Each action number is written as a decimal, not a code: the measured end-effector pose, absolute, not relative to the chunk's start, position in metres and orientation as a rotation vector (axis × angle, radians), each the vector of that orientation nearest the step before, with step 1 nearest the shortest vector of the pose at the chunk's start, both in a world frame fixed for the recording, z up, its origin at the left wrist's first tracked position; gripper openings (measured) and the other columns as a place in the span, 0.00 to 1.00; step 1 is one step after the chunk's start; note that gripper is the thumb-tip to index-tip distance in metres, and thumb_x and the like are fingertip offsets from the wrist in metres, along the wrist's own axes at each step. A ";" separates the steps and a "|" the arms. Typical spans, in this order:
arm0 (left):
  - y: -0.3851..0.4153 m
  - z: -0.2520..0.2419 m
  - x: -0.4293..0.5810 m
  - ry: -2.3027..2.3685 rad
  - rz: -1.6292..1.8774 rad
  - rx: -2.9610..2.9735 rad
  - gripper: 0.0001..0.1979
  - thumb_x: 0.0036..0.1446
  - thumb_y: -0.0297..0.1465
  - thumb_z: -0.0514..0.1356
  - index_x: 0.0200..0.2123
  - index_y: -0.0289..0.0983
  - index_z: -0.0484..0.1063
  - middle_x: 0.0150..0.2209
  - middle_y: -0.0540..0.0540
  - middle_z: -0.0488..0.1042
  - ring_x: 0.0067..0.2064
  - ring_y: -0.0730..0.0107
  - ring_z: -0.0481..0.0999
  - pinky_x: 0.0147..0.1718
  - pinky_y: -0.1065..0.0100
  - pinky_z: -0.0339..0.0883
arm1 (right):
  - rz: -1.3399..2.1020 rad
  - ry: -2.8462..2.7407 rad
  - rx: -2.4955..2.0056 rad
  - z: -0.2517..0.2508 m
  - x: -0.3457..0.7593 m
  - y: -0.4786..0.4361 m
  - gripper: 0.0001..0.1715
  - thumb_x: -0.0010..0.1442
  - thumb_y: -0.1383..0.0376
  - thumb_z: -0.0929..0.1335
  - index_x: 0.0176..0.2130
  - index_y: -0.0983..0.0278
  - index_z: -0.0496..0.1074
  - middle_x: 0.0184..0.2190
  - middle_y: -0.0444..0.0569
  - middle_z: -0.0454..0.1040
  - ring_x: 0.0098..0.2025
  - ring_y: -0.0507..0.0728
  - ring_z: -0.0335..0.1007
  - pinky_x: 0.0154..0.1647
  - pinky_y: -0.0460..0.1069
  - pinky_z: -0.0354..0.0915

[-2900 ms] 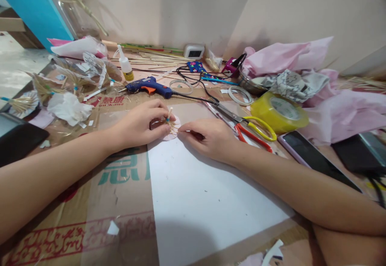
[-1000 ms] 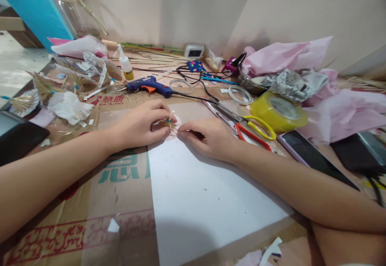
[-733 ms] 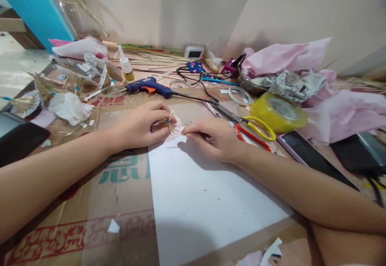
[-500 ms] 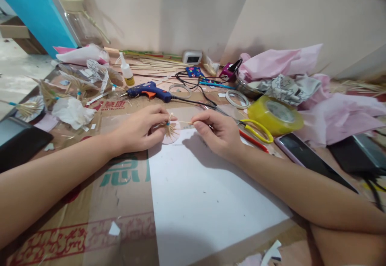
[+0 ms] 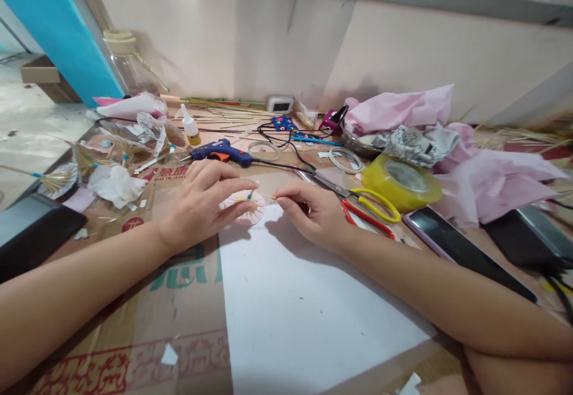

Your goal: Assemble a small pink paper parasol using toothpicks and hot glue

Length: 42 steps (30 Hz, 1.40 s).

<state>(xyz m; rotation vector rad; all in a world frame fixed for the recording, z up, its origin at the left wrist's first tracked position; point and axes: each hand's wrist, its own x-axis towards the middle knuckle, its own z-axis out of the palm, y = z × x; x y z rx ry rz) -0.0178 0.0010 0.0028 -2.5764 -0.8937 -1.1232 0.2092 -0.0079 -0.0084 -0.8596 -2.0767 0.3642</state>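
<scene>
Your left hand [image 5: 197, 201] rests on the cardboard sheet [image 5: 134, 299], its fingers spread and pressing on the small paper parasol [image 5: 246, 207], which lies at the far left corner of the white paper sheet [image 5: 295, 299]. The parasol's pale pink disc faces you with its fan of thin bamboo ribs and a short stick tipped in blue. Your right hand [image 5: 313, 216] meets it from the other side: thumb and forefinger are pinched together on a thin rib [image 5: 268, 196] that reaches the parasol's hub.

Just beyond your right hand lie scissors [image 5: 362, 204] with one yellow and one red handle, and past them a roll of yellow tape [image 5: 400, 183]. A blue glue gun [image 5: 221, 151] with an orange trigger lies beyond your left hand, its black cord running right. A small glue bottle [image 5: 191, 127] stands behind it. Finished parasols and crumpled white paper [image 5: 114, 183] are heaped at the far left; pink tissue paper [image 5: 492, 186] is piled at the right. A dark phone [image 5: 465, 252] lies beside your right forearm.
</scene>
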 end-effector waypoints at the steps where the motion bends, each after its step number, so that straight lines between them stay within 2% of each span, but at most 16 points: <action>1: 0.001 0.002 -0.017 -0.898 -1.111 -2.571 0.13 0.63 0.41 0.56 0.44 0.42 0.74 0.36 0.45 0.72 0.40 0.66 0.70 0.42 0.62 0.63 | 0.354 -2.093 -0.850 -0.009 0.209 -0.008 0.07 0.62 0.67 0.63 0.36 0.64 0.72 0.28 0.46 0.77 0.24 0.49 0.67 0.24 0.44 0.61; 6: 0.004 0.002 -0.017 -0.953 -1.045 -2.608 0.12 0.64 0.41 0.54 0.38 0.45 0.76 0.33 0.47 0.73 0.37 0.67 0.70 0.40 0.62 0.63 | 0.323 -2.168 -0.863 -0.012 0.208 -0.007 0.09 0.63 0.65 0.64 0.38 0.64 0.73 0.28 0.46 0.78 0.24 0.49 0.68 0.26 0.45 0.62; 11: 0.002 0.003 -0.015 -0.983 -1.037 -2.657 0.11 0.63 0.37 0.55 0.32 0.42 0.75 0.32 0.47 0.73 0.37 0.66 0.70 0.40 0.61 0.62 | 0.318 -2.195 -0.862 -0.012 0.208 -0.008 0.10 0.62 0.66 0.63 0.38 0.64 0.74 0.29 0.47 0.78 0.25 0.50 0.69 0.26 0.45 0.62; 15: 0.001 0.006 -0.015 -1.108 -1.160 -2.668 0.10 0.64 0.34 0.51 0.34 0.40 0.71 0.35 0.45 0.71 0.40 0.64 0.69 0.43 0.59 0.63 | 0.345 -2.153 -0.912 -0.010 0.208 -0.008 0.09 0.62 0.67 0.63 0.37 0.64 0.73 0.30 0.47 0.78 0.27 0.51 0.70 0.28 0.45 0.63; 19: 0.006 0.008 -0.018 -1.230 -1.362 -2.666 0.11 0.65 0.30 0.46 0.31 0.40 0.63 0.33 0.46 0.67 0.39 0.65 0.68 0.42 0.60 0.64 | 0.362 -2.120 -0.920 -0.009 0.209 -0.008 0.08 0.61 0.69 0.63 0.35 0.64 0.72 0.27 0.45 0.77 0.24 0.49 0.68 0.25 0.44 0.62; 22: 0.010 0.006 -0.020 -1.281 -1.366 -2.685 0.14 0.66 0.31 0.44 0.27 0.40 0.60 0.30 0.47 0.66 0.37 0.65 0.68 0.42 0.60 0.64 | 0.327 -2.144 -0.872 -0.009 0.209 -0.008 0.08 0.61 0.69 0.63 0.35 0.65 0.72 0.27 0.46 0.77 0.24 0.49 0.68 0.25 0.44 0.62; 25: 0.013 0.004 -0.020 -1.320 -1.285 -2.719 0.15 0.66 0.34 0.46 0.27 0.40 0.62 0.30 0.47 0.68 0.38 0.65 0.69 0.43 0.60 0.64 | 0.302 -2.170 -0.836 -0.009 0.208 -0.008 0.08 0.61 0.69 0.64 0.35 0.66 0.72 0.28 0.47 0.77 0.25 0.49 0.68 0.25 0.44 0.62; 31: 0.014 0.000 -0.018 -1.336 -1.313 -2.681 0.06 0.62 0.33 0.56 0.35 0.38 0.68 0.35 0.48 0.75 0.40 0.68 0.72 0.43 0.64 0.65 | 0.296 -2.178 -0.820 -0.009 0.207 -0.008 0.08 0.61 0.70 0.64 0.35 0.66 0.73 0.28 0.47 0.77 0.22 0.48 0.65 0.23 0.43 0.60; 36: 0.008 0.001 -0.018 -1.029 -1.225 -2.664 0.08 0.65 0.33 0.54 0.37 0.38 0.72 0.34 0.49 0.76 0.38 0.68 0.73 0.41 0.64 0.62 | 0.280 -2.146 -0.844 -0.010 0.207 -0.008 0.07 0.61 0.69 0.64 0.36 0.66 0.72 0.27 0.46 0.77 0.21 0.47 0.65 0.23 0.43 0.61; 42: 0.005 0.004 -0.017 -0.850 -1.133 -2.572 0.10 0.62 0.38 0.58 0.38 0.40 0.76 0.35 0.47 0.76 0.37 0.67 0.71 0.39 0.63 0.60 | 0.286 -2.129 -0.845 -0.012 0.207 -0.008 0.06 0.61 0.69 0.64 0.37 0.65 0.72 0.27 0.45 0.77 0.22 0.48 0.67 0.24 0.43 0.63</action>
